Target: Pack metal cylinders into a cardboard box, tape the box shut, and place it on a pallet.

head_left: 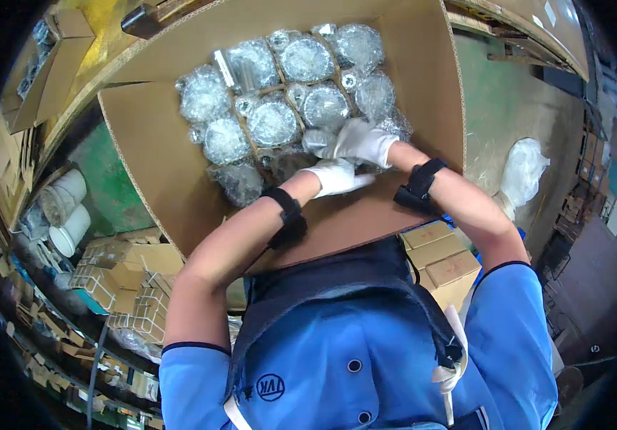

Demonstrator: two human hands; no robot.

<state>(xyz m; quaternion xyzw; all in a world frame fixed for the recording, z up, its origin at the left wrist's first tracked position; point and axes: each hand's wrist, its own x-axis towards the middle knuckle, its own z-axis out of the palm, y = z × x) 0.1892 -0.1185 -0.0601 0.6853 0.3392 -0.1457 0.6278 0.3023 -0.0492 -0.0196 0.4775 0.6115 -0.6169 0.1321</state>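
Note:
Both my hands wear white gloves and reach into a large open cardboard box (348, 222). Inside, several round pieces in clear bubble wrap (272, 122) sit in rows between cardboard dividers (292, 109). My left hand (337, 177) lies low in the near part of the box, fingers stretched out to the right beside a wrapped piece. Just above it, my right hand (362, 142) bends over the near row, its fingers pointing left onto bubble wrap. Whether those fingers grip a piece cannot be made out. My hands partly cover the near row.
Small closed cartons (441, 258) stand by my right side, below the box. A white wire basket (140, 301) with open cartons is at the lower left, with white buckets (72, 222) above it. A white plastic bag (524, 170) lies on the floor at right.

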